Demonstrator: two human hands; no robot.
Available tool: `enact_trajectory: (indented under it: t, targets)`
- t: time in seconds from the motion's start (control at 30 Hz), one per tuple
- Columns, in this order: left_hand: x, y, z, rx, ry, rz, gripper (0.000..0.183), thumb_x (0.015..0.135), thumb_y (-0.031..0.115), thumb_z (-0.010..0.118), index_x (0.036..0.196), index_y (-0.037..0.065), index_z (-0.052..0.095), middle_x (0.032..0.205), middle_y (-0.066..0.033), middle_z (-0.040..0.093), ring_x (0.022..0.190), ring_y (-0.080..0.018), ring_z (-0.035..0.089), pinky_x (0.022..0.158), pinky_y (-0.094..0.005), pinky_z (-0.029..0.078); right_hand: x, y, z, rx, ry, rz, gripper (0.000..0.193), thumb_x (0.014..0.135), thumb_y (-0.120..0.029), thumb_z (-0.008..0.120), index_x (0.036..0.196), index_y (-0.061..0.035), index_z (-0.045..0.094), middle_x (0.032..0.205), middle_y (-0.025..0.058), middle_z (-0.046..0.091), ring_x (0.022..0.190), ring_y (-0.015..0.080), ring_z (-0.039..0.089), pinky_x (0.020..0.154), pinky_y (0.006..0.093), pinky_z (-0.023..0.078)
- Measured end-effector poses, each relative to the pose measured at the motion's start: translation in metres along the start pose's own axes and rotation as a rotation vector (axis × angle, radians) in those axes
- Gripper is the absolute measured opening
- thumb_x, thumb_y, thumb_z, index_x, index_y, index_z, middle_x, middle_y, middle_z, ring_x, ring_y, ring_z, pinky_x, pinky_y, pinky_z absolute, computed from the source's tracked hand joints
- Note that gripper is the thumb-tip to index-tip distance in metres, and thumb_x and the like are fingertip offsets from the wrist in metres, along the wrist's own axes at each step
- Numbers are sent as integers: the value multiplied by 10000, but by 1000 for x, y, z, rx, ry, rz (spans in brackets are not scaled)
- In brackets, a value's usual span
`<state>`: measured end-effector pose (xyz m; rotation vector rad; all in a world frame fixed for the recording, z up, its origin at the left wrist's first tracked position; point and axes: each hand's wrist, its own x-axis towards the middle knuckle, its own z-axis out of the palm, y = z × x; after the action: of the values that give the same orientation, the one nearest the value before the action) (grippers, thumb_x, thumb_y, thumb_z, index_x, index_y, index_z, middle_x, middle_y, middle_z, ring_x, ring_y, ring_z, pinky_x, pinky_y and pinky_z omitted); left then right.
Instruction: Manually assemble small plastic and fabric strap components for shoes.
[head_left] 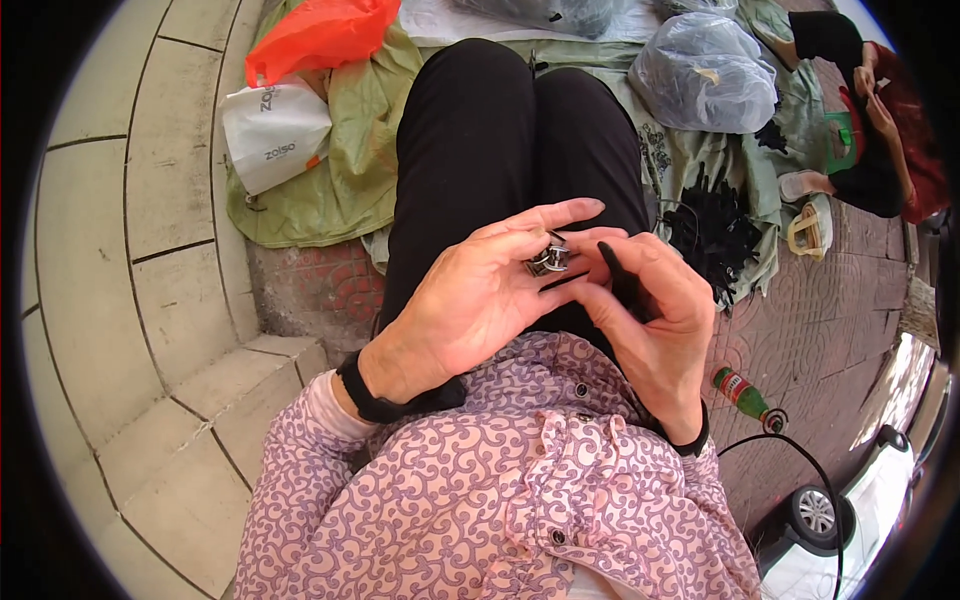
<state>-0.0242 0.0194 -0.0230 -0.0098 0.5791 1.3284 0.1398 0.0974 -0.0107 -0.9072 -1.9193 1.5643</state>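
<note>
Above my lap, my two hands meet. My left hand [465,290] is turned palm up, its fingers curled round a small shiny silver-and-black metal piece [548,262], whose exact kind I cannot make out. Thin black ends stick out next to the metal piece. My right hand [665,305] pinches a short black strip [612,262] between thumb and fingers, close against the left fingertips. Whether the strip joins the metal piece is hidden by the fingers. To the right of my knee lies a heap of similar black strips [712,232].
Green sheeting [330,205] covers the ground, bearing a clear plastic bag [705,80], a white bag [270,135] and a red-orange bag [325,38]. A green bottle [742,392] lies at right, near a black cable [815,465]. Another person [870,130] sits far right; a tiled ledge [170,250] is left.
</note>
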Motion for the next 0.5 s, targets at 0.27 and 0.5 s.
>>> enact_trajectory:
  t: [0.27, 0.5]
  targets:
    - [7, -1, 7, -28, 61, -39, 461, 1012, 145, 391, 1437, -36, 378, 1369, -129, 504, 1241, -205, 490, 1071, -389, 389, 7, 9, 10, -300, 141, -287, 263, 713, 81, 734, 959, 12, 670, 879, 117, 654, 741, 221, 665, 626, 297, 524]
    - [7, -1, -2, -55, 94, -46, 407, 1023, 182, 404, 1348, -54, 472, 1311, -160, 540, 1218, -206, 505, 1067, -384, 400, 6, 6, 5, -268, 158, -231, 159, 778, 64, 721, 926, 26, 680, 766, 91, 626, 619, 149, 606, 528, 258, 455]
